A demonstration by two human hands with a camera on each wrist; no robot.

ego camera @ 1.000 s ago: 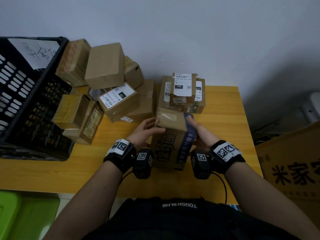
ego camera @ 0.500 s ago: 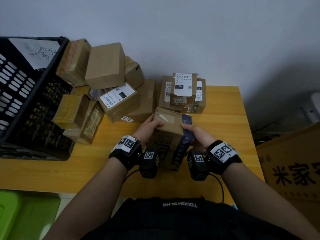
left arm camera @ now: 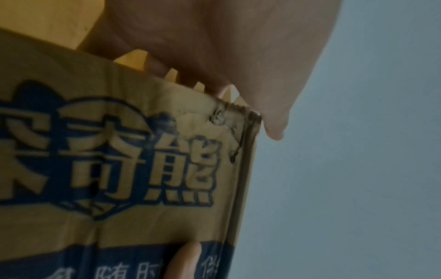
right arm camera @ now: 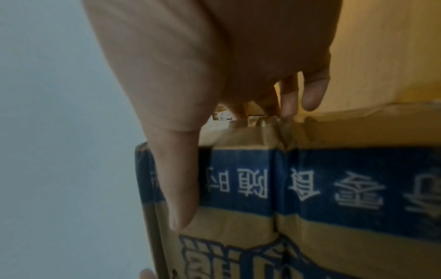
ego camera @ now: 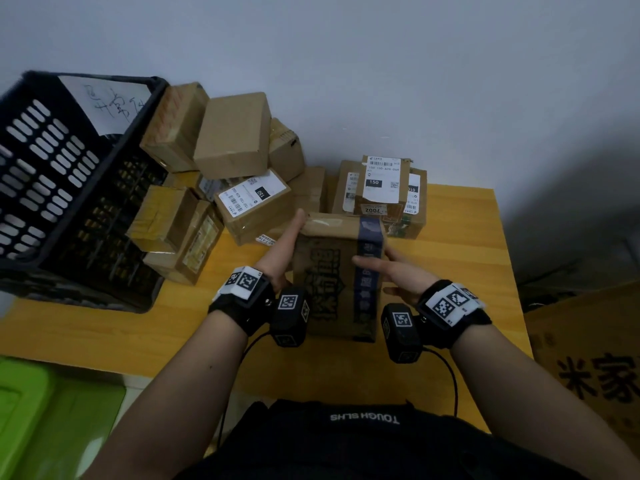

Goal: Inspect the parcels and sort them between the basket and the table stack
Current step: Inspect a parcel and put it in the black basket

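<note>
At the left edge of the head view a black slotted basket [ego camera: 52, 188] sits on the yellow table [ego camera: 460, 258], a handwritten paper note [ego camera: 104, 102] on its far wall. Right of it lies a heap of brown parcels [ego camera: 232, 133]. At centre the printed parcel [ego camera: 341, 275] stands between both hands: the left hand [ego camera: 282, 247] grips its left side, thumb along the top edge, and the right hand [ego camera: 391, 271] grips its right side, thumb across the blue band. Behind it in the upper centre is the labelled table stack [ego camera: 382, 188]. At the lower right edge stands a large carton [ego camera: 595, 368].
</note>
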